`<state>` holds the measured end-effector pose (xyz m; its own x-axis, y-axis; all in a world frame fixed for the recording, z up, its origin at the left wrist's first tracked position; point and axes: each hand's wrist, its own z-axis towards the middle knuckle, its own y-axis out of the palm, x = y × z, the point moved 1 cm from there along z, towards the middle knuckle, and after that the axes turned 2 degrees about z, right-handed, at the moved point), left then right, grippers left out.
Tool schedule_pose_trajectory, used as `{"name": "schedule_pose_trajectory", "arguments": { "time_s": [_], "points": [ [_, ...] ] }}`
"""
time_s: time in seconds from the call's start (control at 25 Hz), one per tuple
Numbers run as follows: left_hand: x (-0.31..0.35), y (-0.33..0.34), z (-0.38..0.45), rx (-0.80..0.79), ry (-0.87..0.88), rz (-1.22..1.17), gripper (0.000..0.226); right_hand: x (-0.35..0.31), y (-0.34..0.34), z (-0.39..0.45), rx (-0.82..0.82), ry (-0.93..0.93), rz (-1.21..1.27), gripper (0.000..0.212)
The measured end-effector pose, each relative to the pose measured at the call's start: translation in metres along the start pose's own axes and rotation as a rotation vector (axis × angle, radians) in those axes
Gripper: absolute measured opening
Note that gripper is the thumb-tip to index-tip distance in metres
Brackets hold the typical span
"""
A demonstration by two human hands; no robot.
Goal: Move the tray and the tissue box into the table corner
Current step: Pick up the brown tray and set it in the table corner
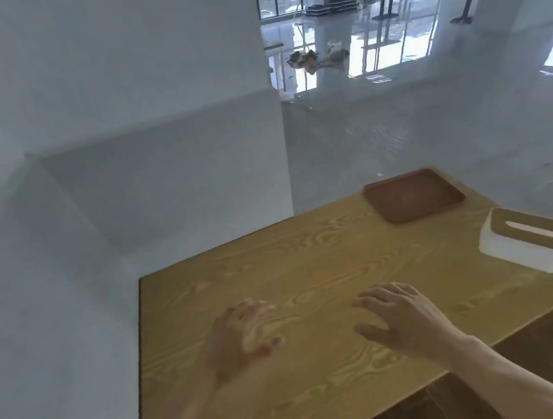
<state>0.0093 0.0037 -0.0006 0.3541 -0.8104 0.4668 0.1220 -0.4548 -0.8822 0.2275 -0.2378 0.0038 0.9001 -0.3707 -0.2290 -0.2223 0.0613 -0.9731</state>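
Note:
A flat reddish-brown square tray (413, 195) lies at the far right corner of the light wooden table (309, 264), against the white wall. A white tissue box (527, 244) with a wooden slotted lid stands just nearer, by the table's right edge, apart from the tray. My left hand (245, 337) hovers over the table's near middle, fingers loosely spread, holding nothing. My right hand (401, 319) is beside it, palm down, fingers apart and empty. Both hands are well short of the tray and box.
White half-height walls (162, 188) border the table on the left and far sides. A dark wood floor or bench (543, 351) lies below the right near edge. Beyond the wall is a glossy hall with black tables and windows.

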Motion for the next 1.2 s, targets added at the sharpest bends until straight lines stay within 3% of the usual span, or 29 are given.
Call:
{"name": "schedule_pose_trajectory", "arguments": {
  "time_s": [0.36,0.64,0.92,1.2],
  "points": [
    [0.117,0.065,0.110,-0.222,0.202,0.083,0.079,0.124,-0.023,-0.098,0.012,0.284,-0.011,0.056],
    [0.189,0.112,0.158,-0.314,0.145,0.095,0.064,0.206,-0.031,-0.145,-0.064,0.384,0.003,0.061],
    [0.229,0.126,0.210,-0.356,0.157,0.200,0.053,0.256,-0.028,-0.147,-0.086,0.425,0.028,0.059],
    [0.219,0.140,0.274,-0.478,0.103,0.220,0.059,0.306,-0.036,-0.095,-0.141,0.402,0.035,0.058]
  ]
}}
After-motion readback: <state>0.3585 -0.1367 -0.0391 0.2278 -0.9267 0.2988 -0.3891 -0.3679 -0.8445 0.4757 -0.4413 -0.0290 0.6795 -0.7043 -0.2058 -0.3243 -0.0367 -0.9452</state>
